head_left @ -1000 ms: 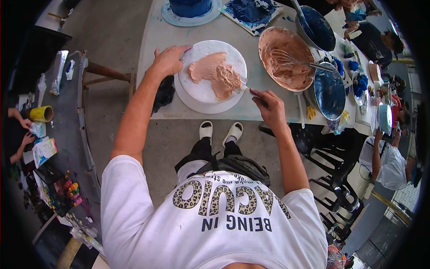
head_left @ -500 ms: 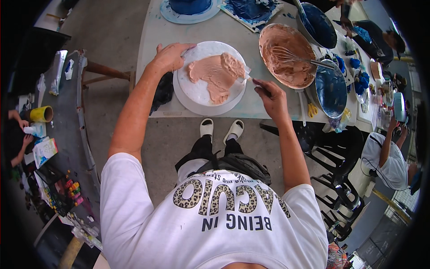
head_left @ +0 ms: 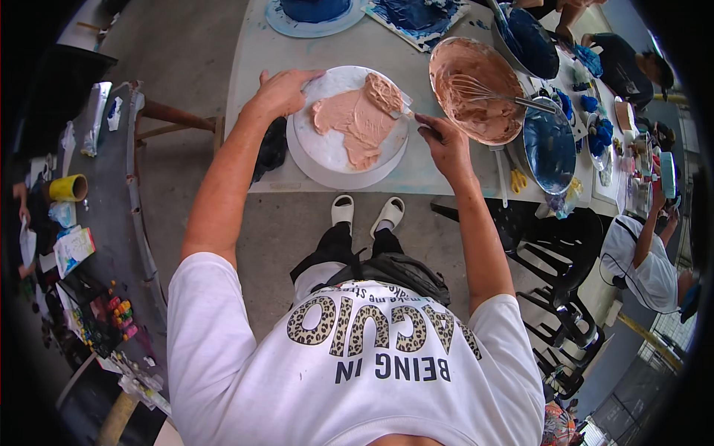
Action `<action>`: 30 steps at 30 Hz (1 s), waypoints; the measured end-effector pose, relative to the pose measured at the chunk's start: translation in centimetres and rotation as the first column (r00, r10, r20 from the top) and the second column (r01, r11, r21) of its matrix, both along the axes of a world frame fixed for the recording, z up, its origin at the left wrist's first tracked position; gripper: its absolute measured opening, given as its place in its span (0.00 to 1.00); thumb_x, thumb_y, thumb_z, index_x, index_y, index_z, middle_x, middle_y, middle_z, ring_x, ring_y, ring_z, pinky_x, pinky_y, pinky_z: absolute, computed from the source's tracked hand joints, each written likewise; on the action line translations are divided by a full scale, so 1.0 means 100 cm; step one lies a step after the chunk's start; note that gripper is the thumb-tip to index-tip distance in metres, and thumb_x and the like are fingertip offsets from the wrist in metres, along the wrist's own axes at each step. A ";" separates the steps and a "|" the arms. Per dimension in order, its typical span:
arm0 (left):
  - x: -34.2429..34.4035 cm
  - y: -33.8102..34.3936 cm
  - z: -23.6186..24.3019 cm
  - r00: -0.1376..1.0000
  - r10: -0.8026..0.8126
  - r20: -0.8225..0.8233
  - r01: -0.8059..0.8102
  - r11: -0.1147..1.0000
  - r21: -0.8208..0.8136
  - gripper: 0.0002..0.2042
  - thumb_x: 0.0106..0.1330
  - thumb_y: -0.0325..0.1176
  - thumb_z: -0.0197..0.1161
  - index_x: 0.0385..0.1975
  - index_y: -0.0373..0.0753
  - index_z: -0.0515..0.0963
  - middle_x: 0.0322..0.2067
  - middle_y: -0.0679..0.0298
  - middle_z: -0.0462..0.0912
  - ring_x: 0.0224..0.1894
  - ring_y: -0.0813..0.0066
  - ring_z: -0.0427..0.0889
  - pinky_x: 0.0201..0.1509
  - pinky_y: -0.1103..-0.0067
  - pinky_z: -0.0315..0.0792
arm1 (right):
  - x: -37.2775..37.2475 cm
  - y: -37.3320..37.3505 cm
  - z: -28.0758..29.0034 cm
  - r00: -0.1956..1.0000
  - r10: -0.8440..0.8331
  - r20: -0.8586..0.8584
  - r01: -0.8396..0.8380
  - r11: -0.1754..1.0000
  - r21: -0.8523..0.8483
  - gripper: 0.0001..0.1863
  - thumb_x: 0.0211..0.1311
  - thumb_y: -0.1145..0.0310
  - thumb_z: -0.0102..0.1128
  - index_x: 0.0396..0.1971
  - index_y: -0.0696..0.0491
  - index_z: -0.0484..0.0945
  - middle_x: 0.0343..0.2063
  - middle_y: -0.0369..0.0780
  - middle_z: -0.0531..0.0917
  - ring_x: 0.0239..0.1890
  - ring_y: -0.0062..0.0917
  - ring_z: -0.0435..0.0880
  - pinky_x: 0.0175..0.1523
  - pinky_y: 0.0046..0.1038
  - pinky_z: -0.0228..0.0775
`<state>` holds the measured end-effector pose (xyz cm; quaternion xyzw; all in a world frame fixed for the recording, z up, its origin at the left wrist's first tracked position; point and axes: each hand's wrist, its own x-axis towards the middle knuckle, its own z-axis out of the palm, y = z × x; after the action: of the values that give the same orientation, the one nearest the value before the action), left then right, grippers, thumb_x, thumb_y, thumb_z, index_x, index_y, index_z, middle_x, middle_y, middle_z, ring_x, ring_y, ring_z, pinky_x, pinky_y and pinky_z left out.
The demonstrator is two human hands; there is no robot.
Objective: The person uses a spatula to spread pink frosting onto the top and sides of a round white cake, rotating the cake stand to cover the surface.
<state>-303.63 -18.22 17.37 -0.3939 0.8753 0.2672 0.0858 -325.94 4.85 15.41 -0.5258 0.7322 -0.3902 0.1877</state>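
Observation:
A round white board [head_left: 335, 137] on a white stand carries a spread of pink cream [head_left: 349, 126]. My left hand [head_left: 281, 93] grips the board's upper-left edge, fingertips at its rim. My right hand [head_left: 446, 149] holds a spatula by its handle, its blade [head_left: 398, 108] at a heap of cream on the board's upper right. Just right of the board stands a bowl of pink cream [head_left: 461, 67] with a wire whisk [head_left: 476, 93] in it. A crumpled dark item [head_left: 269, 152] lies left of the board, partly behind my left forearm.
Beyond are a blue-coated cake [head_left: 312, 11], a blue-smeared tray [head_left: 413, 18], blue bowls [head_left: 549, 152], yellow scissors [head_left: 519, 182] and black chairs [head_left: 550, 253]. Co-workers [head_left: 639, 264] work at the right and far left. A cluttered grey table [head_left: 111, 223] stands left.
My right hand and the spatula have moved up along the board's right side, shifting the heap of cream upward. My left hand has edged slightly upward on the rim.

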 end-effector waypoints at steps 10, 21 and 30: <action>0.004 0.002 -0.006 1.000 -0.010 -0.017 0.010 0.999 -0.048 0.28 0.55 0.24 0.52 0.59 0.56 0.69 0.52 0.58 0.76 0.56 0.59 0.72 0.64 0.51 0.44 | 0.014 0.084 0.018 0.993 -0.110 0.048 0.099 0.977 0.187 0.13 0.53 0.76 0.62 0.41 0.54 0.81 0.27 0.41 0.80 0.28 0.24 0.78 0.37 0.22 0.69; 0.001 -0.002 -0.004 1.000 0.012 0.026 -0.013 1.000 0.005 0.30 0.54 0.22 0.49 0.58 0.59 0.69 0.53 0.62 0.76 0.58 0.62 0.70 0.63 0.50 0.44 | 0.008 0.054 0.017 0.989 -0.045 0.141 0.031 0.995 0.100 0.14 0.54 0.76 0.63 0.42 0.53 0.81 0.29 0.39 0.81 0.30 0.21 0.80 0.38 0.23 0.71; 0.005 -0.004 -0.014 1.000 -0.003 -0.009 0.003 1.000 -0.019 0.31 0.54 0.22 0.49 0.58 0.61 0.69 0.51 0.62 0.77 0.56 0.61 0.72 0.62 0.50 0.46 | 0.032 0.089 0.005 0.984 -0.080 0.160 0.053 0.985 0.164 0.13 0.54 0.78 0.61 0.41 0.56 0.81 0.32 0.40 0.82 0.34 0.22 0.80 0.41 0.22 0.70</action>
<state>-303.17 -18.66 15.99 -0.3922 0.8787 0.2606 0.0786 -322.79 13.78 15.95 -0.4501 0.7598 -0.3792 0.2762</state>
